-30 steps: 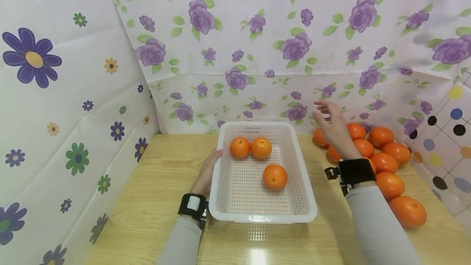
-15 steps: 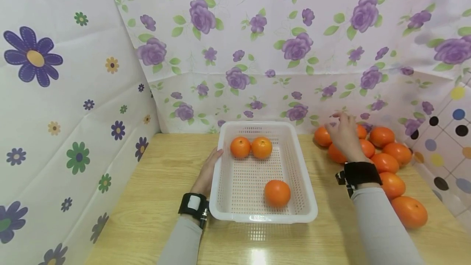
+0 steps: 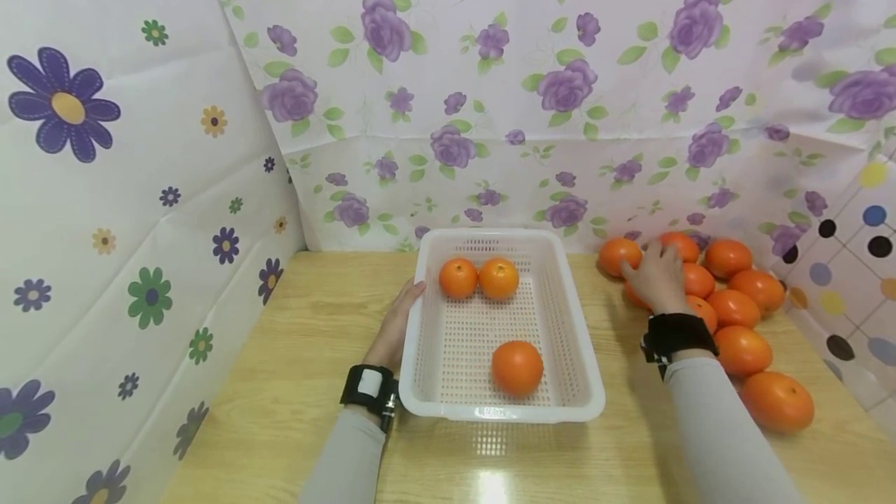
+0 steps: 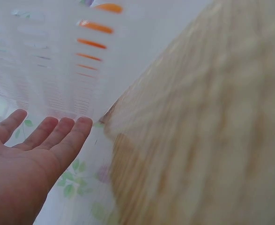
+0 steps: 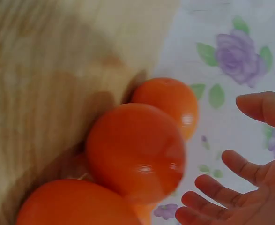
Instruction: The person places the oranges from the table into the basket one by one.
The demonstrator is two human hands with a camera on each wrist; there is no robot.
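Note:
A white perforated plastic basket point(image 3: 500, 413) stands on the table with three oranges in it: two side by side at the back and a single orange point(image 3: 517, 369) near the front. My left hand point(image 3: 396, 327) rests along the basket's left side; the left wrist view shows its fingers stretched out at the outer wall point(image 4: 43, 51). Over the back of the orange pile, my right hand point(image 3: 656, 277) lowers close to an orange point(image 3: 619, 257) at its left end. In the right wrist view its fingers are spread beside an orange point(image 5: 135, 152), holding nothing.
More oranges point(image 3: 733, 309) lie in a loose group on the right of the wooden table point(image 3: 336, 286), the nearest orange point(image 3: 778, 401) by my right forearm. A flowered cloth point(image 3: 448, 84) hangs behind the table, with another patterned cloth point(image 3: 140, 201) at left.
My right hand has moved right and down onto the pile. The front orange in the basket has rolled nearer, then a little left. My left hand stays at the basket.

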